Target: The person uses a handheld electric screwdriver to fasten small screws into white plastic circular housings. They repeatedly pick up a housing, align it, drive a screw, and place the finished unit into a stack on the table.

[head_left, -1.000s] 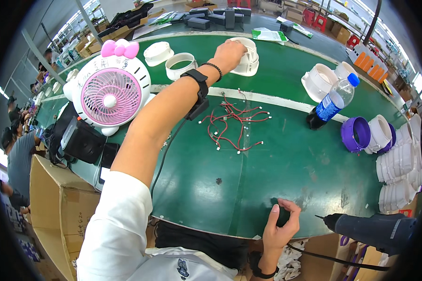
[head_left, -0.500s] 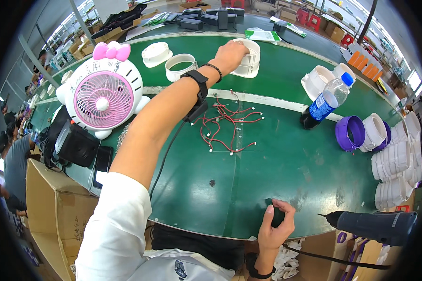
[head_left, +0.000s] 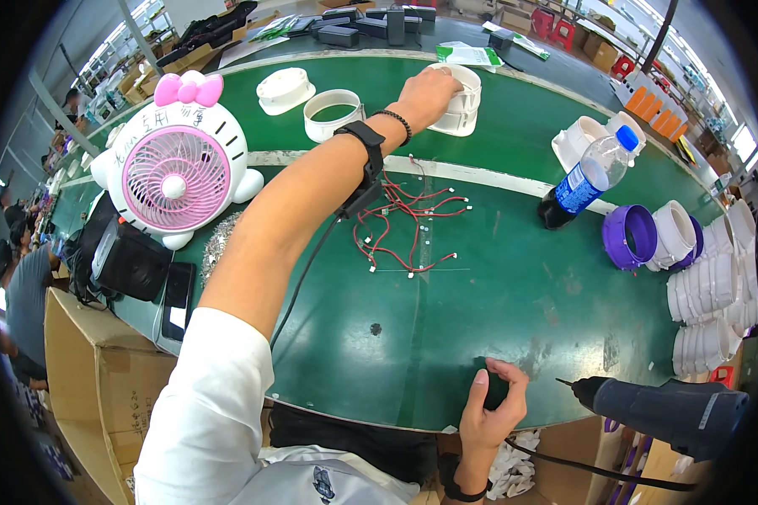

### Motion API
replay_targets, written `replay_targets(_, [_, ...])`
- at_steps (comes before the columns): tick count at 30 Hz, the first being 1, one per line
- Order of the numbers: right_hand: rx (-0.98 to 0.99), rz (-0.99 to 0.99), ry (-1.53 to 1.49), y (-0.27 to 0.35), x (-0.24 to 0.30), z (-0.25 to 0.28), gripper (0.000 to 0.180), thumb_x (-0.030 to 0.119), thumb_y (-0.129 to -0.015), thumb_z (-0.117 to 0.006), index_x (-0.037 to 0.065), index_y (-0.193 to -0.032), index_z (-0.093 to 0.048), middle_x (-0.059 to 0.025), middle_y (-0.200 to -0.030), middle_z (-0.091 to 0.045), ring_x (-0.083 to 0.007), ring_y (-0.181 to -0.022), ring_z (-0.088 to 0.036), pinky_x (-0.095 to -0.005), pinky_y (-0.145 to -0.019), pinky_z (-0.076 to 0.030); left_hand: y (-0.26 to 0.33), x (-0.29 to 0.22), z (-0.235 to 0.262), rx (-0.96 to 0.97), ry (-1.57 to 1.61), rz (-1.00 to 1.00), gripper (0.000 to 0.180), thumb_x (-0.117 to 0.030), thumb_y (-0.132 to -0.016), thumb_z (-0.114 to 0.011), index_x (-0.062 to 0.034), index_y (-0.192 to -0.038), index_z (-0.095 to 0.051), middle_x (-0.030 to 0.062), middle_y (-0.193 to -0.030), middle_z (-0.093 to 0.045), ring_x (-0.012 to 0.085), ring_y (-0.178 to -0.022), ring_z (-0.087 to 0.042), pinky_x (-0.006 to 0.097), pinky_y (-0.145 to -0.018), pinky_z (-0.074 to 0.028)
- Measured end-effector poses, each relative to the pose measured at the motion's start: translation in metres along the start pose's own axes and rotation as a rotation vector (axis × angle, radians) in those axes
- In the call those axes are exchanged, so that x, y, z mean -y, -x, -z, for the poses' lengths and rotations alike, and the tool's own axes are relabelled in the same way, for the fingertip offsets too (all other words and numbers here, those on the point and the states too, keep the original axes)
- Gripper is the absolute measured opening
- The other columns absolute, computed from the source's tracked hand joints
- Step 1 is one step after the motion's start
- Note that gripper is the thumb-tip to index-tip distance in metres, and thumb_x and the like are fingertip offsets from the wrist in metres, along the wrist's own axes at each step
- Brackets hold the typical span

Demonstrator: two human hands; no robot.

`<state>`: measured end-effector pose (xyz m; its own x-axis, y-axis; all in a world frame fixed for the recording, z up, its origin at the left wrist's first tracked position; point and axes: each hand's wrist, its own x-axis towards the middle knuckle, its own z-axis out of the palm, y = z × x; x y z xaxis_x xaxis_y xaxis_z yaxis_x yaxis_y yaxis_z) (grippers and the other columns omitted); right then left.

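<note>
**Left hand point(head_left: 427, 95) at the upright white plastic ringed cylinder point(head_left: 457, 119)**

From afar, I see these fingers over its top rim; whether they grasp, I cannot tell. The cylinder stands beneath and just right of them, well beyond the right hand point(head_left: 489, 414), whose fingers curl loosely, apparently empty.

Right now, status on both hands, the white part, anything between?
Left hand at the white part, grip unclear. Right hand open, nothing visible in it. Red wires between them on the green table.
</note>
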<state>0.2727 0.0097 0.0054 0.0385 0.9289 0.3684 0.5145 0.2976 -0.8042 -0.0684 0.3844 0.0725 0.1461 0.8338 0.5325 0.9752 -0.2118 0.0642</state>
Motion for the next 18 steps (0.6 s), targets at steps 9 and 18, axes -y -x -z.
replay_targets(9, [0.003,0.014,0.022,0.001,-0.002,0.001,0.027,0.005,-0.09,-0.075,-0.001,-0.115,-0.065,-0.0181,-0.108,-0.072,-0.0358,-0.097,-0.069,-0.0416,-0.088,-0.054,-0.008,-0.015,-0.007,-0.024,0.009,-0.041,0.027,-0.017,-0.101,-0.059,-0.0169,-0.119,-0.08,0.0107,-0.115,-0.071,0.0358,-0.109,-0.069,0.051,-0.091,-0.059])
replay_targets(18, [-0.015,0.02,0.0,0.0,-0.001,0.003,0.027,0.006,-0.091,-0.076,-0.002,-0.115,-0.065,-0.0179,-0.108,-0.071,-0.033,-0.095,-0.069,-0.0395,-0.085,-0.055,-0.001,-0.022,-0.006,-0.109,0.127,-0.037,0.043,-0.013,-0.098,-0.059,-0.0108,-0.14,-0.064,0.0199,-0.128,-0.063,0.0404,-0.119,-0.064,0.051,-0.1,-0.054])
